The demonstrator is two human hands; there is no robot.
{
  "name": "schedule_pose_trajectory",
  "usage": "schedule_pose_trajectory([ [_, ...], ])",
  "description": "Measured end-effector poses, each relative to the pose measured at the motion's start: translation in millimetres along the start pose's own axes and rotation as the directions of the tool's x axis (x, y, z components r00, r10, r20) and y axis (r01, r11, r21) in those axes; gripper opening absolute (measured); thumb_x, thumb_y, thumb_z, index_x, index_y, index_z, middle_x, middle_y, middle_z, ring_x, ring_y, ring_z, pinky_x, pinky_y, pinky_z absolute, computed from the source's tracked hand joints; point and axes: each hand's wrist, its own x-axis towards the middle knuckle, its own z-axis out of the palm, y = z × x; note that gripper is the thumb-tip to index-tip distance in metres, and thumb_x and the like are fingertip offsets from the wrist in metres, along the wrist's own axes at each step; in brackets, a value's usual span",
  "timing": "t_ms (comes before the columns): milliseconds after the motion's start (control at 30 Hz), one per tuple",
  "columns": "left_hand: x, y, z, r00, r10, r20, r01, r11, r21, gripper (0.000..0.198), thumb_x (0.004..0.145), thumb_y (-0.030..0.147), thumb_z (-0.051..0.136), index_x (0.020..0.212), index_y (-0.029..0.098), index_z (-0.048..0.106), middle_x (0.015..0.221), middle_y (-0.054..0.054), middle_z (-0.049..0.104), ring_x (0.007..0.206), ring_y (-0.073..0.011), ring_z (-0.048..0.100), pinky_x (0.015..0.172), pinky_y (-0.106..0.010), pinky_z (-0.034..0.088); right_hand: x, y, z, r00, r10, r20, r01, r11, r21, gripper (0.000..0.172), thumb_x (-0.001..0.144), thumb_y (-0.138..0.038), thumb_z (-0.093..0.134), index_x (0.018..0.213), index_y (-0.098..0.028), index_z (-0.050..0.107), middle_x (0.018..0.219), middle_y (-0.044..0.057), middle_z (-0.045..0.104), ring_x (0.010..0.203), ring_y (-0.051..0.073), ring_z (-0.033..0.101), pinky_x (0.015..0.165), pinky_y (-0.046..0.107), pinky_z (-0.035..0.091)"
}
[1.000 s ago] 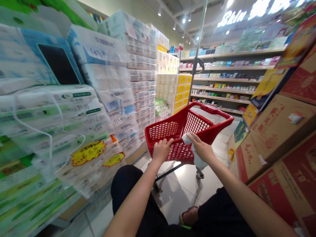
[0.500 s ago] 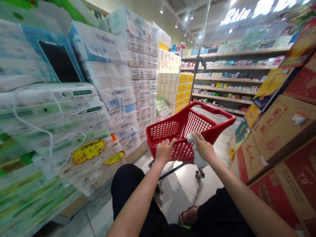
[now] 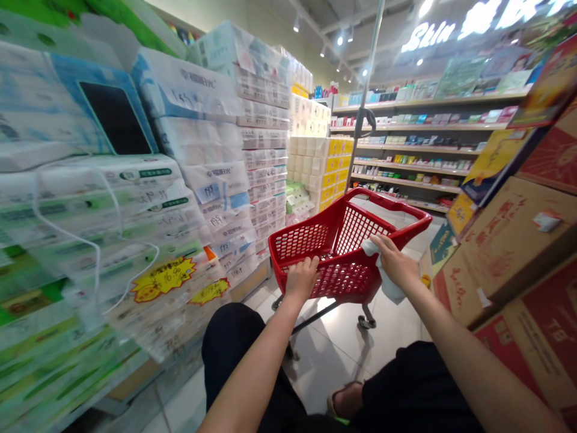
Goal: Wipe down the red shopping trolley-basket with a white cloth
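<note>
A red plastic shopping cart (image 3: 347, 282) with a perforated basket stands on wheels in front of my knees. My left hand (image 3: 302, 278) is closed over the near rim of its basket, towards the left end. Further right along the same rim, my right hand (image 3: 396, 263) presses a pale cloth (image 3: 391, 287) against the red plastic. The cloth's lower part hangs down outside the basket. My right fingers curl over the cloth's top, and part of it is hidden beneath them.
Stacked tissue packs (image 3: 202, 138) rise on the left, with a phone-like dark screen (image 3: 116, 117) and a white cable (image 3: 97, 252). Cardboard boxes (image 3: 518, 234) are piled on the right. A metal pole (image 3: 366, 78) stands behind the cart, before stocked shelves (image 3: 415, 126).
My right hand has slid the cloth to the right along the cart's near rim, towards the handle end. My left hand stays on the rim in about the same place.
</note>
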Motion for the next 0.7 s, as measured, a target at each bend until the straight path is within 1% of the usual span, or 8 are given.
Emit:
schedule_pose_trajectory([
  [67, 0, 3, 1.5, 1.000, -0.001, -0.004, 0.001, 1.000, -0.004, 0.049, 0.091, 0.039, 0.054, 0.136, 0.027, 0.039, 0.108, -0.007, 0.056, 0.091, -0.0216, 0.057, 0.077, -0.034, 0.041, -2, -5, 2, 1.000, 0.022, 0.001, -0.022, 0.999, 0.024, 0.055, 0.094, -0.028, 0.030, 0.147, -0.041, 0.026, 0.155, -0.001, 0.028, 0.087, 0.020, 0.065, 0.063, 0.033, 0.051],
  [133, 0, 6, 2.6, 1.000, -0.004, -0.001, 0.004, 1.000, -0.001, 0.051, 0.091, 0.039, 0.053, 0.138, 0.026, 0.038, 0.108, -0.007, 0.056, 0.090, -0.0215, 0.058, 0.077, -0.034, 0.042, -9, -26, 8, 1.000, 0.005, 0.018, -0.006, 0.998, 0.059, 0.056, 0.093, -0.027, 0.031, 0.147, -0.038, 0.027, 0.155, 0.001, 0.027, 0.084, 0.019, 0.066, 0.065, 0.033, 0.052],
  [267, 0, 8, 2.9, 1.000, -0.013, 0.008, 0.013, 1.000, 0.012, 0.059, 0.090, 0.033, 0.054, 0.143, 0.024, 0.029, 0.106, -0.007, 0.057, 0.089, -0.0219, 0.059, 0.074, -0.034, 0.043, -34, -88, 20, 0.991, -0.122, 0.057, 0.113, 0.984, 0.134, 0.061, 0.091, -0.022, 0.034, 0.149, -0.038, 0.023, 0.155, 0.003, 0.027, 0.078, 0.016, 0.067, 0.063, 0.030, 0.052],
  [367, 0, 7, 2.0, 1.000, -0.016, 0.009, 0.016, 0.999, 0.027, 0.061, 0.090, 0.021, 0.051, 0.145, 0.024, 0.025, 0.106, -0.008, 0.057, 0.091, -0.0212, 0.060, 0.075, -0.033, 0.044, -46, -114, 24, 0.970, -0.237, 0.056, 0.222, 0.957, 0.187, 0.064, 0.090, -0.020, 0.035, 0.149, -0.038, 0.020, 0.156, 0.001, 0.026, 0.087, 0.015, 0.066, 0.063, 0.027, 0.052],
  [433, 0, 6, 1.5, 1.000, -0.012, 0.013, 0.012, 0.999, 0.032, 0.062, 0.090, 0.020, 0.050, 0.146, 0.025, 0.024, 0.106, -0.008, 0.057, 0.091, -0.0209, 0.060, 0.075, -0.033, 0.044, -46, -112, 22, 0.957, -0.284, 0.056, 0.272, 0.949, 0.160, 0.065, 0.090, -0.019, 0.035, 0.149, -0.041, 0.019, 0.156, -0.001, 0.027, 0.089, 0.016, 0.066, 0.062, 0.026, 0.052],
  [500, 0, 5, 1.2, 1.000, -0.006, 0.021, 0.005, 1.000, 0.028, 0.062, 0.091, 0.026, 0.052, 0.146, 0.025, 0.024, 0.106, -0.008, 0.057, 0.091, -0.0215, 0.060, 0.075, -0.033, 0.045, -41, -96, 19, 0.958, -0.280, 0.061, 0.273, 0.957, 0.101, 0.065, 0.090, -0.019, 0.034, 0.149, -0.043, 0.018, 0.155, -0.001, 0.029, 0.088, 0.016, 0.066, 0.062, 0.027, 0.052],
  [600, 0, 5, 1.6, 0.999, -0.005, 0.034, 0.004, 1.000, 0.030, 0.066, 0.091, 0.041, 0.054, 0.147, 0.025, 0.024, 0.106, -0.008, 0.057, 0.089, -0.0219, 0.060, 0.074, -0.033, 0.046, -28, -60, 12, 0.982, -0.178, 0.061, 0.176, 0.984, 0.036, 0.066, 0.090, -0.018, 0.034, 0.148, -0.044, 0.019, 0.154, 0.000, 0.030, 0.086, 0.017, 0.067, 0.063, 0.030, 0.052],
  [700, 1, 9, 2.7, 0.999, -0.010, 0.036, 0.008, 0.999, 0.052, 0.067, 0.091, 0.044, 0.053, 0.148, 0.025, 0.023, 0.106, -0.008, 0.057, 0.089, -0.0213, 0.060, 0.073, -0.033, 0.047, -19, -38, 7, 0.996, -0.082, 0.043, 0.081, 0.996, 0.038, 0.063, 0.091, -0.021, 0.033, 0.149, -0.041, 0.019, 0.155, 0.001, 0.028, 0.088, 0.019, 0.066, 0.064, 0.031, 0.052],
])
